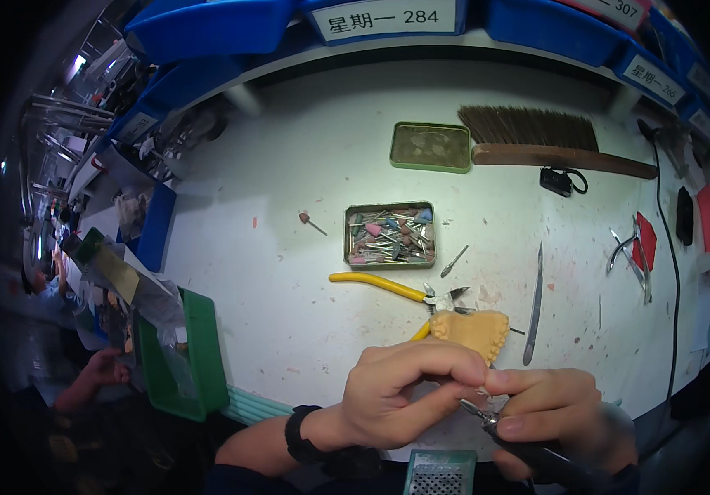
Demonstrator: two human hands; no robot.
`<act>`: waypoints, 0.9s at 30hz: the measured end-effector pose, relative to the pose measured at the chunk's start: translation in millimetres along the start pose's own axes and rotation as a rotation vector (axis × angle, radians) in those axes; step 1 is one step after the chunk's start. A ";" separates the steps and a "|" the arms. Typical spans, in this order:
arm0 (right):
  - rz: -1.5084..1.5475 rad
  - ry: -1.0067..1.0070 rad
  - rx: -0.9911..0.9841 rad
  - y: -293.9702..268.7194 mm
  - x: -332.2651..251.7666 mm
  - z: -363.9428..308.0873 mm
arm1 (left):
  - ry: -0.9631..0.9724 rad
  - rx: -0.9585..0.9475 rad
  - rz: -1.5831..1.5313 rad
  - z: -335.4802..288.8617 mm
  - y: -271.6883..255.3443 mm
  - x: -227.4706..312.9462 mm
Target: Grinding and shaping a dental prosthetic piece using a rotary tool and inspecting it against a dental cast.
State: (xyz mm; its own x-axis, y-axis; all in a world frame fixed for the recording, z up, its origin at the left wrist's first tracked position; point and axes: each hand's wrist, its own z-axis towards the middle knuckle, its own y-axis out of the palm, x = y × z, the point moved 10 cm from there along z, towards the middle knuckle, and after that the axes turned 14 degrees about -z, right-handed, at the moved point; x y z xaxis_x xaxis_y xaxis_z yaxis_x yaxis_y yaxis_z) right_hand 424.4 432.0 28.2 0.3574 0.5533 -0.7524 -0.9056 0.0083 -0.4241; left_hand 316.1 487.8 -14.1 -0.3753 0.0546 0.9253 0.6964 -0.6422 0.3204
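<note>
My right hand (pixel 553 404) grips a dark rotary handpiece (pixel 541 458), its metal tip pointing up and left toward my left fingertips. The fingers of my left hand (pixel 404 388) are pinched together right beside that tip and meet my right thumb or finger. A small pale piece seems to be between them, mostly hidden. Just beyond my hands lies a tan plaster dental cast (pixel 469 330), partly over yellow-handled cutting pliers (pixel 380 285). Farther off, an open metal tin (pixel 390 266) is full of grinding burs, with one loose bur (pixel 305 219) left of it.
A thin metal carving tool (pixel 534 309) and silver pliers (pixel 642 272) lie to the right. A wooden brush (pixel 565 157), a green tin lid (pixel 430 147) and a black strapped object (pixel 557 181) sit farther back. Left stand a green bin (pixel 206 355) and another person's hand (pixel 103 367).
</note>
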 end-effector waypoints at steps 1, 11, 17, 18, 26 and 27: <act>0.003 0.007 0.009 -1.4 2.5 -0.4 | -0.010 -0.006 0.002 1.2 1.4 -1.5; 0.266 0.159 0.095 -1.6 33.0 -4.9 | 0.039 0.111 -0.129 -1.8 -6.3 -14.2; 0.177 0.119 0.086 -1.0 30.8 -4.9 | 0.040 0.097 -0.180 -3.4 -4.1 -15.3; 0.177 0.118 0.085 -1.1 30.4 -5.2 | 0.037 0.102 -0.199 -4.4 -5.3 -16.3; 0.285 0.168 0.149 1.2 35.3 -8.6 | -0.034 0.073 -0.096 -5.8 -4.0 -18.9; 0.288 0.165 0.145 0.6 35.0 -8.2 | -0.034 0.081 -0.096 -6.0 -4.3 -18.5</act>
State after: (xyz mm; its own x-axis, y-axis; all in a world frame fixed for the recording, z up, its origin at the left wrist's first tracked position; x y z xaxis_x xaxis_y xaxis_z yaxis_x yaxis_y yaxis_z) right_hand 438.3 444.6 -2.5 0.1047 0.4081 -0.9069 -0.9932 -0.0031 -0.1160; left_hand 316.3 485.1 -33.8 -0.4228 0.1402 0.8953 0.7057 -0.5689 0.4223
